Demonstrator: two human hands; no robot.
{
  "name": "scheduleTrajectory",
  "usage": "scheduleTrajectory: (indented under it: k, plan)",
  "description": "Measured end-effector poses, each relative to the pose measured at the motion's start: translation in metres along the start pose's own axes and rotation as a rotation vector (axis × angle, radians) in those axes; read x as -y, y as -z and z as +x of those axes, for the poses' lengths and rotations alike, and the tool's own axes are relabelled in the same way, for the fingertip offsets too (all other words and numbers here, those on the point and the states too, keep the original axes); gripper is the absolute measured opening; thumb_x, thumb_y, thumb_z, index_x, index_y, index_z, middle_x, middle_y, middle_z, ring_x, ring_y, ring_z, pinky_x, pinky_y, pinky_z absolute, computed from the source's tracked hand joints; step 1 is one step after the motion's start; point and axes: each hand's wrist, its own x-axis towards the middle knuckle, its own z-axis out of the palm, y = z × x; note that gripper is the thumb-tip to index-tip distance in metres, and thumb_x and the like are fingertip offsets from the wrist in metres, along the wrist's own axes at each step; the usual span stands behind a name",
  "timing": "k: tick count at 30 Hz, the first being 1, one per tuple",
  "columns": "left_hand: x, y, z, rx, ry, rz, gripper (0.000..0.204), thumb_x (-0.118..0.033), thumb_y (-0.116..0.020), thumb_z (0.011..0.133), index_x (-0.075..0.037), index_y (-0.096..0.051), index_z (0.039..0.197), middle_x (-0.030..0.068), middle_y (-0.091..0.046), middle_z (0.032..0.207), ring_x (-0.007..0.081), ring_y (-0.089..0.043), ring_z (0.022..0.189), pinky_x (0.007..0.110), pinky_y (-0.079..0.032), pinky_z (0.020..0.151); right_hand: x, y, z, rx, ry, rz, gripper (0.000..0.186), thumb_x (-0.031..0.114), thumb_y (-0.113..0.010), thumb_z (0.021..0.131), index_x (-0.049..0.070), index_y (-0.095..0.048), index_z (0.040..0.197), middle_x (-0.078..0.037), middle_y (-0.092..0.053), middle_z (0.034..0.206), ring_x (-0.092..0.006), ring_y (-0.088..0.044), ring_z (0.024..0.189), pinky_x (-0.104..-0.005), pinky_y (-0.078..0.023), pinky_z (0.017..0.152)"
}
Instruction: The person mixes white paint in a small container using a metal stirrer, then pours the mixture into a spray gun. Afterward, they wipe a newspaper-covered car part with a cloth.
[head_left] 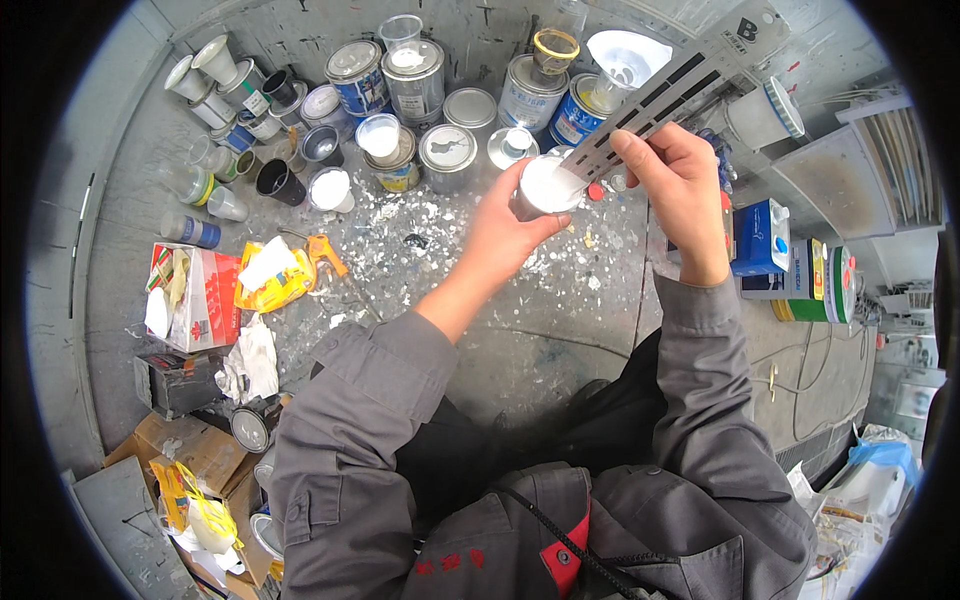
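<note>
My left hand (500,232) is wrapped round a small cup (526,208) of white paint, held up in front of me over the floor. Between the thumb and fingers of my right hand (682,180) is a long, flat grey mixing ruler (690,80) with dark slots. It slants down to the left, its lower end in or just over the paint; the exact contact is hard to see. Just beyond the cup stand a lidded can (512,148) and a red cap (596,191).
Paint cans (448,150) and plastic cups (330,190) line the far wall. A white funnel (630,60) stands at the back. At left are a red-and-white box (205,295) and yellow packaging (275,285); at right, a blue canister (760,238). Paint flecks cover the floor (430,240).
</note>
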Motion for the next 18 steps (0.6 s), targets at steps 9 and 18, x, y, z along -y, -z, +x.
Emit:
scheduleTrajectory:
  k: [9,18]
  plan:
    - [0.0098,0.0027,0.0039,0.030,0.004,0.102,0.082,-0.011,-0.090,0.078,-0.003,-0.051,0.150,0.0120,-0.064,0.139,0.0228,-0.063,0.128,0.037,-0.050,0.107,0.0085,0.0029,-0.0019,-0.061,0.078,0.119,0.019,0.016,-0.077,0.099,-0.002,-0.073,0.094,-0.001,-0.068,0.078,-0.0069,-0.058,0.069,-0.0233,-0.043,0.061]
    - [0.0056,0.0014,0.0024,0.013,-0.026,0.041,0.080,-0.007,-0.086,0.081,-0.005,-0.049,0.152,0.0095,-0.065,0.137,0.0198,-0.063,0.125,0.035,-0.051,0.105,0.0029,-0.0052,-0.0023,-0.048,-0.006,-0.015,0.020,0.018,-0.077,0.099,-0.001,-0.073,0.093,0.000,-0.066,0.075,-0.0049,-0.056,0.067,-0.0234,-0.042,0.060]
